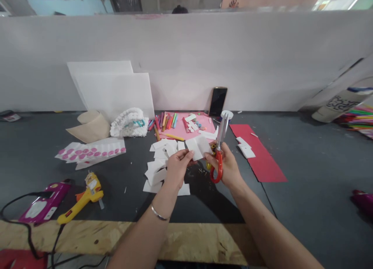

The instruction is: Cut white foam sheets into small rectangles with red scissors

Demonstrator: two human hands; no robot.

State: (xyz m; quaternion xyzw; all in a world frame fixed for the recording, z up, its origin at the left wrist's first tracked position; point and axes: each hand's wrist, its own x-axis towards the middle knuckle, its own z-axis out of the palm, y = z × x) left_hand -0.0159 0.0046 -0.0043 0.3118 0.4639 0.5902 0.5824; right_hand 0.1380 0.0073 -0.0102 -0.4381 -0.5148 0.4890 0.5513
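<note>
A creased piece of white paper [198, 147] is held up over the table between both hands. My left hand [177, 168] pinches its left edge between thumb and fingers. My right hand [229, 168] touches the paper's right edge with the thumb and also grips scissors with red handles [218, 168], blades pointing up and away. Under and left of my left hand lies a loose pile of cut white paper pieces [154, 172]. A yellow object [208, 165], partly hidden, is behind the right hand.
Crayons [169, 121] lie on a pink sheet [186, 136] beyond the hands, with a phone [218, 101] leaning on the wall. A red sheet [262, 160] lies right. At left are a yellow glue gun [83, 201], a purple device [45, 203] and a white fluffy item [129, 123].
</note>
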